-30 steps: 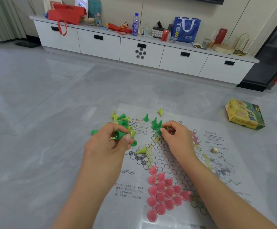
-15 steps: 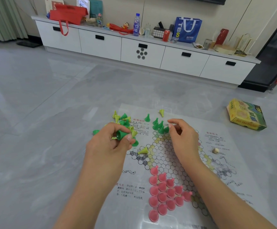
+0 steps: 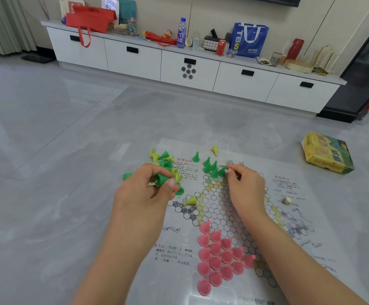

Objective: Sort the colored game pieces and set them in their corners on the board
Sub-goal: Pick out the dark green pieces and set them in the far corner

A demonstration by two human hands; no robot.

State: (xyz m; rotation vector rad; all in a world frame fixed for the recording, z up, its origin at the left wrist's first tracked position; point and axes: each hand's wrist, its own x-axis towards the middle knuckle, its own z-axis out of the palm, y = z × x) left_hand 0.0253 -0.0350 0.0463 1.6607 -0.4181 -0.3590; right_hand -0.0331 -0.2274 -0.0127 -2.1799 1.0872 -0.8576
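Green plastic cone pieces [image 3: 212,167] stand clustered at the far corner of the printed paper game board [image 3: 289,194] on the grey tiled floor. Your right hand [image 3: 244,186] pinches the nearest of them, fingertips together on it. Your left hand [image 3: 143,192] is curled around another green cone piece [image 3: 162,179] above the loose pile of green and yellow cones [image 3: 166,160]. Pink cone pieces [image 3: 220,254] fill the near corner. A yellow cardboard game box [image 3: 326,154] lies well apart.

Glossy, smooth plastic is seen in the green pieces [image 3: 212,167] and pink pieces [image 3: 221,256]. The board [image 3: 289,216] is thin, shiny printed sheet; the floor [image 3: 58,150] is polished tile.
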